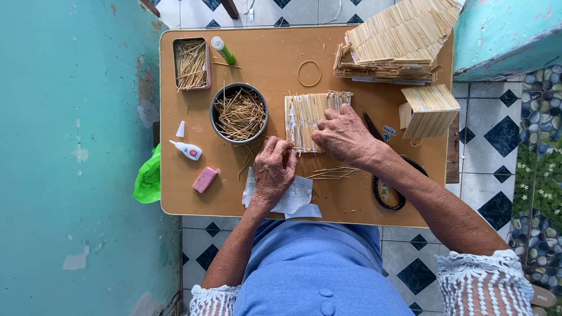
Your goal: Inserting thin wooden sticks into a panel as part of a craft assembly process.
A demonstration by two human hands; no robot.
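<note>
Lying flat on the small wooden table [281, 58], a panel of thin sticks [307, 117] glued side by side sits right under both sets of fingers. The right hand [345, 137] rests on the panel's right half, fingers curled and pressed down on the sticks, thumb toward the near edge. The left hand [274, 169] meets the panel at its near left corner, fingertips pinched together there; whether a single stick is between them cannot be told.

Just below the left hand's palm lie scraps of white paper [298, 196], and a few loose sticks [333, 172] lie between the two wrists. Beyond the left fingertips, just beside the panel, stands a round metal bowl [239, 114] full of loose sticks. Farther out past that hand are a rectangular tin [191, 63] holding more sticks, a green glue stick [223, 50], a small white glue bottle [187, 150] with its cap off beside it, and a pink eraser [205, 179].

Past the right fingertips lies a rubber band [309, 73]. Farther out on that side stands a model house of sticks [398, 41] with a pitched roof, and nearer the right wrist a smaller stick block [429, 110]. Dark scissors [372, 126] peek out from beside the right hand, and a black ring-shaped thing [389, 196] lies under the right forearm.
</note>
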